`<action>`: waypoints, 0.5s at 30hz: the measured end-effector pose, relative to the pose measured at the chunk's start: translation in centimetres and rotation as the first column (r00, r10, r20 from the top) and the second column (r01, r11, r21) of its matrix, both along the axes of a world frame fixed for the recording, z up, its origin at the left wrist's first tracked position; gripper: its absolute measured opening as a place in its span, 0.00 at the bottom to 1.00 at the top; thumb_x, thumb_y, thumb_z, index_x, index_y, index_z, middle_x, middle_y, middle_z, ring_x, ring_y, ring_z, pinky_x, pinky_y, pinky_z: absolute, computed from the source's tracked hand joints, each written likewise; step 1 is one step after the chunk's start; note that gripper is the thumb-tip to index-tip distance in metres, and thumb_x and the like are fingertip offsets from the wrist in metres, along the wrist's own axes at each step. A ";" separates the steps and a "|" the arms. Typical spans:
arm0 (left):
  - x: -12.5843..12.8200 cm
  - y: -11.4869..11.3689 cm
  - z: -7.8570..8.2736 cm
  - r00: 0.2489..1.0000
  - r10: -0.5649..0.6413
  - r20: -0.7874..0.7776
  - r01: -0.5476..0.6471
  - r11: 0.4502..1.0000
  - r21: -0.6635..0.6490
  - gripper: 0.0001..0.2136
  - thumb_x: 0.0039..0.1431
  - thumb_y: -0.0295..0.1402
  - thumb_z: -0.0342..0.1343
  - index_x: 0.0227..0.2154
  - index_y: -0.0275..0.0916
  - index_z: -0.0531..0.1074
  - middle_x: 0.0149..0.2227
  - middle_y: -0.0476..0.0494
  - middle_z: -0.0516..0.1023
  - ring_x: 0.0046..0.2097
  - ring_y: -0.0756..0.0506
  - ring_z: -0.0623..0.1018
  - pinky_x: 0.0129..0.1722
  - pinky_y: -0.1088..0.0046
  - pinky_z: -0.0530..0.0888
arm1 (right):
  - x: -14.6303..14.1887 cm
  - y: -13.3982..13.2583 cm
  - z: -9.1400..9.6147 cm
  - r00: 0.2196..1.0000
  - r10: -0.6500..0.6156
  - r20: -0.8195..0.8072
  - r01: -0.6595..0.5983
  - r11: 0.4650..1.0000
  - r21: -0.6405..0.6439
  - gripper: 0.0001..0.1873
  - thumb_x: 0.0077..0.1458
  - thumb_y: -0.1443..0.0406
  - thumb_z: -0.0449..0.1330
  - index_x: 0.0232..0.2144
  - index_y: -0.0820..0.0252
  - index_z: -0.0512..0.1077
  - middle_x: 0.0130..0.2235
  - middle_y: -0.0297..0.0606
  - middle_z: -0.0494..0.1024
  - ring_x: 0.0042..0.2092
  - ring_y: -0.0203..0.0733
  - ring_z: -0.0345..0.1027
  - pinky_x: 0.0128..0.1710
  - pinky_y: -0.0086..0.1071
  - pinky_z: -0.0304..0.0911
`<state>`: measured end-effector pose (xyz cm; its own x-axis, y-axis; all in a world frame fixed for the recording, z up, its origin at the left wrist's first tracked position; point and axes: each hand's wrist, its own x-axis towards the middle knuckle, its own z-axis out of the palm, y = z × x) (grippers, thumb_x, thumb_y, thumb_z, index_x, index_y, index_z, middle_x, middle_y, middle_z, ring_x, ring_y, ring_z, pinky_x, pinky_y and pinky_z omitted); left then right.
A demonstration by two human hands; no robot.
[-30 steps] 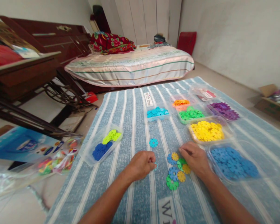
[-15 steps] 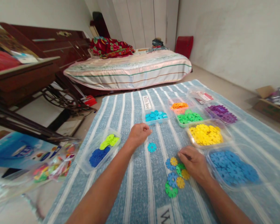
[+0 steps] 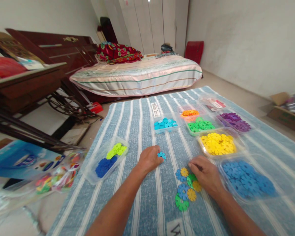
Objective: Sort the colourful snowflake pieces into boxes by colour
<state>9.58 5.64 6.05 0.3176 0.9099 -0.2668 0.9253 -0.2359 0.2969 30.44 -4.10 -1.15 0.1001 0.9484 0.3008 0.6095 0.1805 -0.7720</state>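
Observation:
My left hand (image 3: pixel 149 158) is closed, its fingertips pinching a teal snowflake-shaped disc (image 3: pixel 162 155) that lies on the blue striped mat (image 3: pixel 135 124). My right hand (image 3: pixel 205 174) rests curled on a flat chain of joined discs (image 3: pixel 184 188) in blue, yellow and green, its fingers pressing the upper end. The clear tray of teal discs (image 3: pixel 165 123) stands just beyond my left hand.
Clear trays hold orange (image 3: pixel 189 113), green (image 3: pixel 201 125), purple (image 3: pixel 233 120), yellow (image 3: pixel 218 143) and blue discs (image 3: pixel 247 178) at right. A tray with dark blue and lime discs (image 3: pixel 108 158) sits left. A bag of mixed discs (image 3: pixel 54 172), a dark wooden table (image 3: pixel 27 88) and a mattress (image 3: pixel 137 73) lie around.
My left hand reached out toward the teal tray, then drew back to the loose teal disc and closed its fingers on it. My right hand stayed on the chain.

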 end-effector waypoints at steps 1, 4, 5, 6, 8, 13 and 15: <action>-0.1 0.0 -0.1 1.000 0.010 0.026 -0.010 1.000 -0.006 0.08 0.43 0.32 0.57 0.29 0.39 0.71 0.30 0.46 0.75 0.36 0.44 0.74 0.33 0.72 0.65 | 0.0 0.0 0.0 1.000 0.002 -0.001 -0.002 1.000 0.003 0.10 0.55 0.62 0.54 0.23 0.57 0.70 0.27 0.33 0.70 0.33 0.39 0.64 0.35 0.32 0.58; -0.6 -0.1 -0.4 0.992 0.046 0.120 -0.040 0.998 -0.047 0.04 0.43 0.31 0.57 0.25 0.38 0.71 0.24 0.49 0.73 0.31 0.47 0.73 0.29 0.75 0.64 | 0.0 0.0 0.1 1.000 0.004 -0.006 -0.004 1.000 0.006 0.10 0.55 0.62 0.54 0.23 0.57 0.70 0.27 0.33 0.70 0.33 0.38 0.64 0.35 0.32 0.58; -0.7 -0.2 -0.5 0.986 0.058 0.158 -0.048 0.997 -0.067 0.03 0.43 0.31 0.57 0.23 0.37 0.71 0.22 0.50 0.72 0.29 0.48 0.72 0.28 0.75 0.63 | -0.1 0.0 0.1 1.000 0.001 -0.006 -0.001 1.000 0.004 0.10 0.55 0.62 0.54 0.23 0.57 0.70 0.27 0.33 0.70 0.33 0.38 0.64 0.35 0.32 0.58; -0.8 -0.2 -0.6 0.978 0.069 0.197 -0.053 0.995 -0.088 0.02 0.42 0.30 0.56 0.21 0.37 0.70 0.20 0.51 0.71 0.27 0.49 0.72 0.27 0.76 0.63 | -0.1 0.0 0.1 1.000 -0.003 -0.006 0.003 1.000 0.003 0.10 0.55 0.62 0.54 0.23 0.57 0.70 0.27 0.33 0.70 0.33 0.38 0.64 0.35 0.32 0.58; -0.8 -0.1 -0.6 0.955 0.096 0.280 -0.063 0.990 -0.125 0.04 0.42 0.30 0.56 0.19 0.36 0.69 0.18 0.52 0.69 0.25 0.50 0.70 0.25 0.77 0.62 | -0.1 0.0 0.1 1.000 -0.008 -0.007 0.008 1.000 0.004 0.10 0.55 0.62 0.54 0.23 0.57 0.70 0.27 0.33 0.70 0.33 0.38 0.64 0.35 0.32 0.58; 0.6 2.2 1.3 0.807 0.246 0.537 -0.172 0.968 -0.185 0.07 0.44 0.35 0.55 0.22 0.35 0.69 0.16 0.54 0.67 0.20 0.53 0.67 0.21 0.79 0.63 | -0.1 0.1 0.0 1.000 -0.002 -0.012 0.002 1.000 0.014 0.10 0.55 0.63 0.54 0.24 0.58 0.70 0.26 0.33 0.70 0.33 0.38 0.64 0.35 0.32 0.58; 1.4 3.8 2.7 0.616 0.367 0.697 -0.294 0.928 -0.228 0.09 0.44 0.37 0.56 0.25 0.35 0.70 0.18 0.53 0.68 0.21 0.54 0.68 0.21 0.79 0.64 | -0.1 0.1 0.1 1.000 -0.004 -0.010 0.004 1.000 0.025 0.10 0.55 0.63 0.54 0.23 0.58 0.70 0.26 0.33 0.69 0.33 0.38 0.64 0.34 0.31 0.58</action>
<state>10.98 9.46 8.74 0.1228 0.9782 -0.1674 0.4227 0.1011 0.9006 30.33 -4.01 -1.08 0.1074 0.9401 0.3235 0.6023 0.1973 -0.7735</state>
